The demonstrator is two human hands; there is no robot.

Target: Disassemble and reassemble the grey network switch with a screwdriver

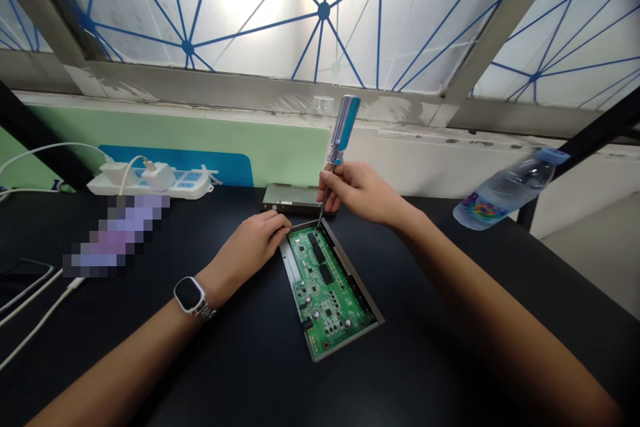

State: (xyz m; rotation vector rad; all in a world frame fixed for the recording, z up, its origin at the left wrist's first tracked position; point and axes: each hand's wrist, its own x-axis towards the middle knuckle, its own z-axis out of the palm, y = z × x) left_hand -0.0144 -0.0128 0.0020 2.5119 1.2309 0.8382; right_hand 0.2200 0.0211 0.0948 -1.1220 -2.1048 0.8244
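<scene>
A green circuit board (pixel 325 290) lies in a grey metal case (pixel 367 297) on the black table. My right hand (pixel 357 192) is closed round a screwdriver (pixel 343 130) with a clear and blue handle, held upright, its tip at the board's far corner. My left hand (pixel 253 243) rests on the table with its fingers curled against the case's far left corner, and I wear a watch (pixel 190 295) on that wrist.
A grey metal cover (pixel 290 199) lies behind the case. A white power strip (pixel 150 180) with plugged chargers and cables sits at the back left. A plastic water bottle (pixel 505 190) stands at the right. A phone (pixel 23 277) lies at the left edge.
</scene>
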